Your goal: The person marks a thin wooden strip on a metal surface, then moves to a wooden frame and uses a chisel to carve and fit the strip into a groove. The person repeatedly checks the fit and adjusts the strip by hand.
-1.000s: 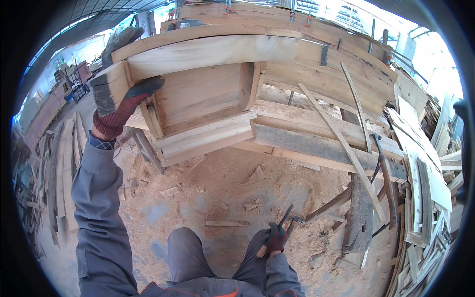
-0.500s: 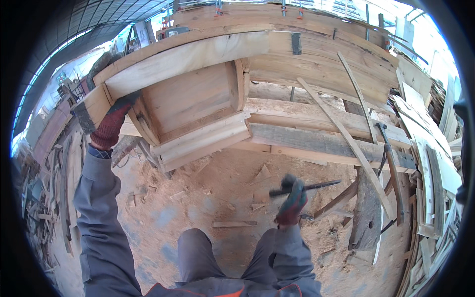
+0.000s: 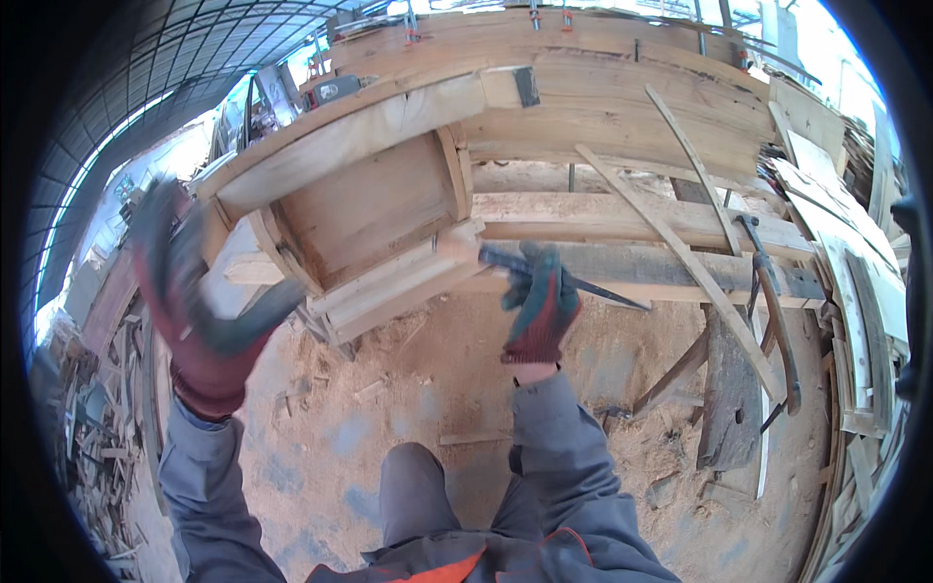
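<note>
Sawdust-strewn dirt floor (image 3: 389, 418) below, curved wooden planks (image 3: 622, 107) stacked across the back, scrap wood (image 3: 97, 457) at left. Right hand (image 3: 536, 303), gloved red and green, clenched around a dark metal bar (image 3: 583, 284), its tip touching the lower corner of the open wooden box frame (image 3: 364, 209). Left hand (image 3: 199, 311), gloved and blurred, just beside the frame's left edge; grip impossible to tell.

R hand (image 3: 540, 303) raised tool (image 3: 564, 279) to frame (image 3: 369, 209), L hand (image 3: 199, 311) off frame
</note>
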Action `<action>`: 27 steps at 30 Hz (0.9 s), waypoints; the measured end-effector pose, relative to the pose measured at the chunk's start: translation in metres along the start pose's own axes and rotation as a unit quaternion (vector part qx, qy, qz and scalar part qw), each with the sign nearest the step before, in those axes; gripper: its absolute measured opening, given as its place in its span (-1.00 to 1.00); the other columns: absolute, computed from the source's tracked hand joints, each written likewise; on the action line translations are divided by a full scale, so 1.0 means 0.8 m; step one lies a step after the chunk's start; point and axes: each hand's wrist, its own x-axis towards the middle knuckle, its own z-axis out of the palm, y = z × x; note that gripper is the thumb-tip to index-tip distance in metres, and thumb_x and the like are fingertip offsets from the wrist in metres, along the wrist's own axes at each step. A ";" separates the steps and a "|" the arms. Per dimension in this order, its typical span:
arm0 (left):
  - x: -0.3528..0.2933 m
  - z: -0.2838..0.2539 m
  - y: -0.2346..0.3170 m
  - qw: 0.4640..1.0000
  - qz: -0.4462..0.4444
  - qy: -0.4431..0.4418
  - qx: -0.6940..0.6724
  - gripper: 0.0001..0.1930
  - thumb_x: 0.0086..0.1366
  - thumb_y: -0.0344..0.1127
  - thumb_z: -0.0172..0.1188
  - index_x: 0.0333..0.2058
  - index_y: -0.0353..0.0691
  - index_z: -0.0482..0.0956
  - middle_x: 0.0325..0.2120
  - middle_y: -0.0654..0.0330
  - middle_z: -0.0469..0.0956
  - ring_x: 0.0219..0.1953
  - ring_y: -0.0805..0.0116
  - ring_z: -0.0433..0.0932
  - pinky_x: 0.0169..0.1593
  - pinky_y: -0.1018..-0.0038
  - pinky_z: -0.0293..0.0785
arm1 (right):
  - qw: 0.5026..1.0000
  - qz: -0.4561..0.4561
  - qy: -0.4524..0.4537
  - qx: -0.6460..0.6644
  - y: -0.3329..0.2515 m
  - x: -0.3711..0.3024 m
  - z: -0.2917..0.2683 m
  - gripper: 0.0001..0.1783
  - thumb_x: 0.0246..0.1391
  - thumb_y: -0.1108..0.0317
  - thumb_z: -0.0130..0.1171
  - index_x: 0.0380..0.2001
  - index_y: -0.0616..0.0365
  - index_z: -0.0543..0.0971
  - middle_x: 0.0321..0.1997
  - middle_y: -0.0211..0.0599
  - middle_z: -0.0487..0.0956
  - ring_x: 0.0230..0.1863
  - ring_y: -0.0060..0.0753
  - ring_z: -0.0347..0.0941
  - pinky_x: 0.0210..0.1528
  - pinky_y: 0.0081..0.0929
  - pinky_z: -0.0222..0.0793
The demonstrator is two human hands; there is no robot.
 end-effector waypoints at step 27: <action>0.147 0.149 0.074 0.932 -0.166 -0.267 0.182 -0.07 0.05 0.26 0.56 0.35 0.02 0.47 0.14 0.13 0.66 0.11 0.10 0.69 0.11 0.18 0.66 | 0.735 0.228 -0.120 0.627 0.029 0.046 0.118 -0.54 0.41 0.04 0.09 0.03 0.23 0.66 -0.24 -0.32 0.75 -0.33 -0.52 0.67 -0.29 -0.47 0.72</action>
